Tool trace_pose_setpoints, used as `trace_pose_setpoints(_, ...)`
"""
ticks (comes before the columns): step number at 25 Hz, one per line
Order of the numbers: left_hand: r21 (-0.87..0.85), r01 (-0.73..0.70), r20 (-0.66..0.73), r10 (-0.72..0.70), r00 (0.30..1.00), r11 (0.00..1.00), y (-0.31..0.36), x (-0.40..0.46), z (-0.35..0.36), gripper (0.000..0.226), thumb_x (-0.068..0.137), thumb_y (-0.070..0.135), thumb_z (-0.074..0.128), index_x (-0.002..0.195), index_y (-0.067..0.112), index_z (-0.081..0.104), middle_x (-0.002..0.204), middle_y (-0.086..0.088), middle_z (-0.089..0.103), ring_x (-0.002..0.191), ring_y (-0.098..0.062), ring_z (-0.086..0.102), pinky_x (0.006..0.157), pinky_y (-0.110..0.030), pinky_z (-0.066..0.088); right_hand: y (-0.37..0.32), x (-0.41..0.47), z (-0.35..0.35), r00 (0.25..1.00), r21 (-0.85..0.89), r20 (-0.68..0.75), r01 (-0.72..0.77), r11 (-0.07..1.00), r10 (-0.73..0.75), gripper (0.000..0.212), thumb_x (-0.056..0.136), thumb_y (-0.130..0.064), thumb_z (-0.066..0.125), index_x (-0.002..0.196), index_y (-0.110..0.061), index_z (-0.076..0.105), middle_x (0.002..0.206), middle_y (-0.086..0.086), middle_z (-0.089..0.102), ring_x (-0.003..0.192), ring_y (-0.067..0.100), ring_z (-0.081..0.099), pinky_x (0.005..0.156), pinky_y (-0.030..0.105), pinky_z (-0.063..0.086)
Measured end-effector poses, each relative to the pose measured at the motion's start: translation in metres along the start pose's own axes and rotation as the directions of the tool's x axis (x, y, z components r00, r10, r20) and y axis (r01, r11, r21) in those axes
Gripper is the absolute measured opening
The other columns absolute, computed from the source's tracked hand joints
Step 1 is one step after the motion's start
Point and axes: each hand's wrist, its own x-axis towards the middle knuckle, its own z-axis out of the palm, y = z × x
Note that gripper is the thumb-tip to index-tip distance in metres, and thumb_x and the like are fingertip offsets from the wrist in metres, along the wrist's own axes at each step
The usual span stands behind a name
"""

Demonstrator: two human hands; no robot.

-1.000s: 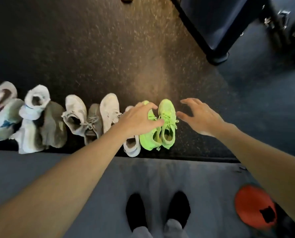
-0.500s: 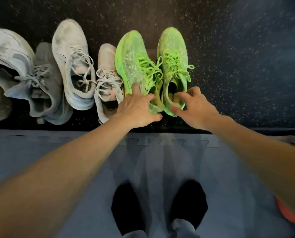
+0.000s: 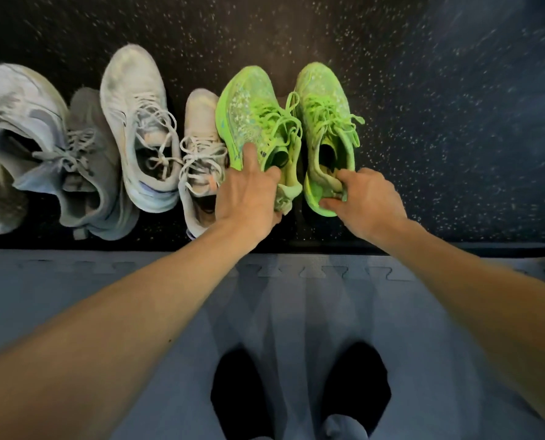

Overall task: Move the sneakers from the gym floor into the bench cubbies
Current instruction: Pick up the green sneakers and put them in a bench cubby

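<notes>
Gripping green sneaker heels: left hand [image 3: 249, 198], right hand [image 3: 365, 198].

Black socks [image 3: 357, 389] on a grey foam mat [image 3: 74, 281].

Neon green lace-up sneakers [image 3: 255, 122], white-flecked. My dark socks [image 3: 238, 398]. Black speckled rubber floor [image 3: 423, 90]. Pale grey-white sneakers [image 3: 137, 128] left.

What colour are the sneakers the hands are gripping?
Neon green sneakers, laces included, seen in the head view.
</notes>
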Motion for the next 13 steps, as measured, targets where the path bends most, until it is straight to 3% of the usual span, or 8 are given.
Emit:
trace_pose_setpoints(4,-0.04,-0.018,-0.056,0.015,0.998,0.999,-0.009,-0.018,-0.062,0.044,0.075,0.029,0.078,0.109,0.021,0.05,0.131,-0.013,0.023,0.093,-0.037,0.048,0.058,-0.035,0.032,-0.019,-0.018,-0.055,0.998,0.046,-0.06,0.02,0.999,-0.018,0.027,0.084,-0.042,0.066,0.093,-0.018,0.056,0.089,0.004,0.047,0.079,0.03,0.053,0.066,0.035,0.041)
trace_pose_setpoints(8,-0.038,-0.065,-0.164,0.058,0.985,0.997,-0.015,-0.042,-0.153,0.042,0.075,0.03,0.077,0.106,0.022,0.05,0.128,-0.015,0.026,0.087,-0.036,0.048,0.056,-0.036,0.033,-0.051,-0.043,-0.142,0.979,0.053,-0.189,0.083,0.995,-0.072,0.026,0.086,-0.041,0.064,0.092,-0.017,0.056,0.088,0.005,0.049,0.075,0.028,0.052,0.064,0.035,0.041)
trace_pose_setpoints(13,-0.045,-0.099,-0.357,0.076,0.931,0.994,-0.02,-0.085,-0.299,0.043,0.075,0.032,0.078,0.102,0.022,0.046,0.121,-0.011,0.025,0.078,-0.029,0.038,0.054,-0.034,0.035,-0.11,-0.092,-0.283,0.923,0.039,-0.363,0.151,0.988,-0.127,0.028,0.087,-0.04,0.063,0.081,-0.021,0.043,0.085,0.006,0.046,0.07,0.027,0.048,0.06,0.034,0.035)
